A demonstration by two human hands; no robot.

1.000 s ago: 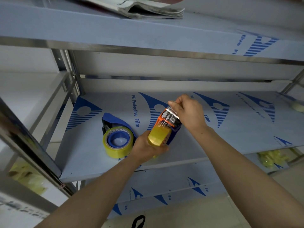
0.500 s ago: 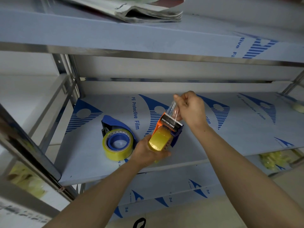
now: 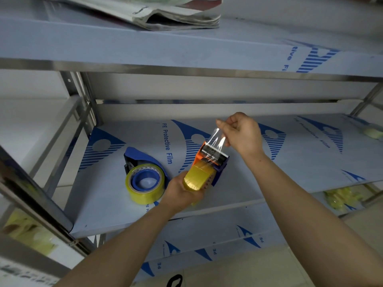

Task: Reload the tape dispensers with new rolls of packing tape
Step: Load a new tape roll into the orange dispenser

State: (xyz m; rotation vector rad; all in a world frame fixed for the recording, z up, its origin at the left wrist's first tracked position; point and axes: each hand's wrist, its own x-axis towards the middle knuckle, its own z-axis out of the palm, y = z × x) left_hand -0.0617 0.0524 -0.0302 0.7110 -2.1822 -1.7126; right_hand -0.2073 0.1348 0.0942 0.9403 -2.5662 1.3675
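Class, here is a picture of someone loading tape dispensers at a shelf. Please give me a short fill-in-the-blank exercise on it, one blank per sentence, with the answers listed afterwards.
1. The left hand grips the ______ and blue dispenser by its yellow roll.
2. The right hand pulls the clear tape end ______ from the toothed blade.
3. The second dispenser, lying on the shelf, is ______ in colour.
4. On the upper shelf lies a folded ______.

Missing words: orange; upward; blue; newspaper

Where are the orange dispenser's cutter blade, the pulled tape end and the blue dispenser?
cutter blade (image 3: 217, 150), head view, on its serrated edge.
pulled tape end (image 3: 216, 139), head view, on the clear stretched film.
blue dispenser (image 3: 138, 154), head view, on its blue frame.
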